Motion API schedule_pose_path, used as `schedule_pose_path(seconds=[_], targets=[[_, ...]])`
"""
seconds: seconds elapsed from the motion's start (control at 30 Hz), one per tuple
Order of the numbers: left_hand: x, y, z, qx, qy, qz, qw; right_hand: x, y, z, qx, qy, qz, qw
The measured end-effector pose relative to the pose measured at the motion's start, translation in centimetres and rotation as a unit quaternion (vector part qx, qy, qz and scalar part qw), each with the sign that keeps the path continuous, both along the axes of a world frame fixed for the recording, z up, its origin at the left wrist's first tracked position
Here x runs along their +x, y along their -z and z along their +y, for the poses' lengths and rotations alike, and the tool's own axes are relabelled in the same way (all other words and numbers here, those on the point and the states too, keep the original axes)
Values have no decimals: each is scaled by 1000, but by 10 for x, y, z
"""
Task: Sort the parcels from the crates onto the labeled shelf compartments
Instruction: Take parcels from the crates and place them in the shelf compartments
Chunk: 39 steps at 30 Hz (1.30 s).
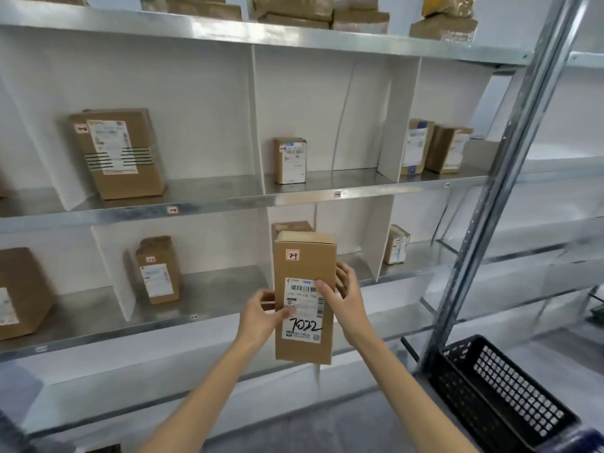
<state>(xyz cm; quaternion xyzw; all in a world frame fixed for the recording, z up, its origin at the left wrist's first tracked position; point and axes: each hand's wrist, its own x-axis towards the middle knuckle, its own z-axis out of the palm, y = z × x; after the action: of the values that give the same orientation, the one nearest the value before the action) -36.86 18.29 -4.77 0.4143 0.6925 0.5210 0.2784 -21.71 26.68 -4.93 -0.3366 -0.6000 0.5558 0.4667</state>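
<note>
I hold a tall brown cardboard parcel [304,266] upright in front of the metal shelf [196,204]. It bears a small tag reading 2-3 and a white shipping label with "7022" handwritten on it. My left hand [261,315] grips its left edge, thumb on the label. My right hand [343,295] grips its right edge, thumb on the barcode. The parcel hangs in front of a lower compartment where another brown parcel [291,226] stands behind it.
White dividers split the shelves into compartments with small labels on the front rails. Parcels stand in several compartments, such as a large box [121,152] and a small one [290,160]. A black plastic crate [503,397] sits lower right beside a steel upright [510,158].
</note>
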Motion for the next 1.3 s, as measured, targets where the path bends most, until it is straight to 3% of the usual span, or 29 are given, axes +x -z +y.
schedule_pose_path(seconds=[0.23,0.43,0.93,1.3], targets=[[76,9,66,5,9,-19,1000,75,10,59,2,51,-41,998],[85,18,110,-26,31,-8,999,98,24,105,5,80,-70,994],[30,57,283,-84,55,18,995,59,47,273,-33,58,-123,990],[18,72,398,-108,100,42,988,40,71,377,-83,50,-102,990]])
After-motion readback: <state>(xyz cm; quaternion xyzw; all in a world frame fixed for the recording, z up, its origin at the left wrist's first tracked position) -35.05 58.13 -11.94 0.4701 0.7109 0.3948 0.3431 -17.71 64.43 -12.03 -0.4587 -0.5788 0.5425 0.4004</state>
